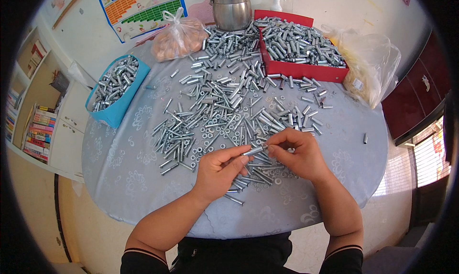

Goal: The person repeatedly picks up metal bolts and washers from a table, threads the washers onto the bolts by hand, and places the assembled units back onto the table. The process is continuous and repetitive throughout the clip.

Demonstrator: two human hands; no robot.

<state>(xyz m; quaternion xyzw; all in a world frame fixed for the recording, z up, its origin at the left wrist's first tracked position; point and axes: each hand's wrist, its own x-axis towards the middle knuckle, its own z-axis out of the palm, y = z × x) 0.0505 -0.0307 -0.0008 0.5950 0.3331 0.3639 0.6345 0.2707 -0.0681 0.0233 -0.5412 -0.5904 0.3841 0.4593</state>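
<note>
Between my two hands, over the near side of the table, is a shiny metal sleeve anchor (pixel 255 151). My left hand (pixel 216 172) pinches it between thumb and fingers. At its far right end, the thumb and forefinger of my right hand (pixel 300 154) are pressed together; any small part between them is too small to make out. Loose bolts (pixel 177 139) lie to the left of the hands. Small nuts (pixel 210 130) are scattered just beyond them, with washers (pixel 283 177) under the right hand. Metal sleeves (pixel 229 89) spread toward the back.
A blue box (pixel 103 112) of assembled anchors stands left. At the back are a bag of brownish round items (pixel 177 39), a steel pot (pixel 231 8) and a red box (pixel 306 72) heaped with metal sleeves. Right of it sits a clear plastic bag (pixel 370 80). One sleeve (pixel 365 138) lies alone.
</note>
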